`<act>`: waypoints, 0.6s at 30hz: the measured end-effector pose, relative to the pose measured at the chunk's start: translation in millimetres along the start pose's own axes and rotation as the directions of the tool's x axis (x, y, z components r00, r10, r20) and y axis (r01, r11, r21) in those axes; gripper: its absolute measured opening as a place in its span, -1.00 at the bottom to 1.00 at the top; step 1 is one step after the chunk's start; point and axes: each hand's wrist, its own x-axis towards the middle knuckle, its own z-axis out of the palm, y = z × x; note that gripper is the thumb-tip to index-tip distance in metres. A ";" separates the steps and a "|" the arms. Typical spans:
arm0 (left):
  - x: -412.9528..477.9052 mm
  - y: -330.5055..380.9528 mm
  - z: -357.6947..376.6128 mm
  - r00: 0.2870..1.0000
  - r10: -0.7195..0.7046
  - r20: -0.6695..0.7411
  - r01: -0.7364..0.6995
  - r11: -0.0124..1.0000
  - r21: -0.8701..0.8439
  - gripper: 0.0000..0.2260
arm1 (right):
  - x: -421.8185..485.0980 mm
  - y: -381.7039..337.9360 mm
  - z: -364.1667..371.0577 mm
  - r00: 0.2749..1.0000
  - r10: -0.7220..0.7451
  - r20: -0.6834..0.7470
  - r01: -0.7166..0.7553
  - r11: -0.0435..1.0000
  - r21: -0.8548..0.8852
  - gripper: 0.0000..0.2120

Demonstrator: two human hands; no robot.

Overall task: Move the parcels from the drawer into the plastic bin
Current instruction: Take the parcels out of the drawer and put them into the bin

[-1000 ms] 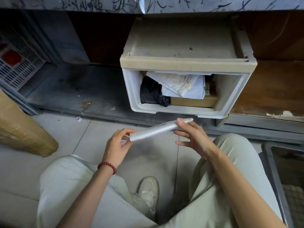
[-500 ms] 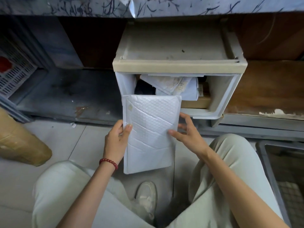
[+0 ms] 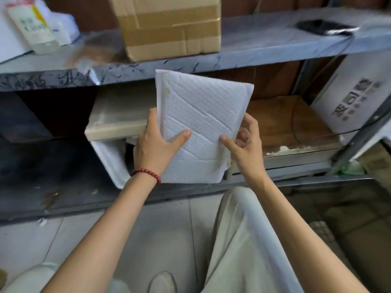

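I hold a flat white padded envelope (image 3: 201,125) upright in front of me with both hands. My left hand (image 3: 156,144), a red bead bracelet on its wrist, grips the envelope's left edge with the thumb across its face. My right hand (image 3: 243,144) pinches the right edge. Behind the envelope stands the open white plastic drawer (image 3: 110,157) on the lower shelf; its contents are hidden by the envelope and my hands. The corner of a dark bin (image 3: 359,218) shows at the lower right, blurred.
A taped cardboard box (image 3: 169,24) and a plastic bottle (image 3: 33,26) stand on the grey upper shelf (image 3: 264,47). A white printed box (image 3: 355,98) sits at the right on the wooden shelf board (image 3: 281,123). My knees and one shoe are below, on the tiled floor.
The envelope turned from edge-on to face-on and rose from lap height to in front of the drawer. My head tilted up, so the upper shelf came into view.
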 end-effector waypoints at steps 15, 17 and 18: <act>-13.4 131.9 160.4 0.944 0.188 0.271 -0.134 0.970 -0.203 -0.42 | -24.6 -48.9 -187.5 0.917 -0.059 -0.394 -0.035 0.973 -0.228 -0.53; -26.5 137.9 183.6 0.933 0.174 0.317 -0.105 0.969 -0.223 -0.43 | -35.3 -45.7 -211.9 0.901 -0.024 -0.434 -0.085 0.970 -0.229 -0.58; -34.1 139.8 194.5 0.926 0.162 0.341 -0.082 0.968 -0.236 -0.42 | -41.1 -42.9 -223.3 0.895 -0.008 -0.446 -0.109 0.966 -0.235 -0.61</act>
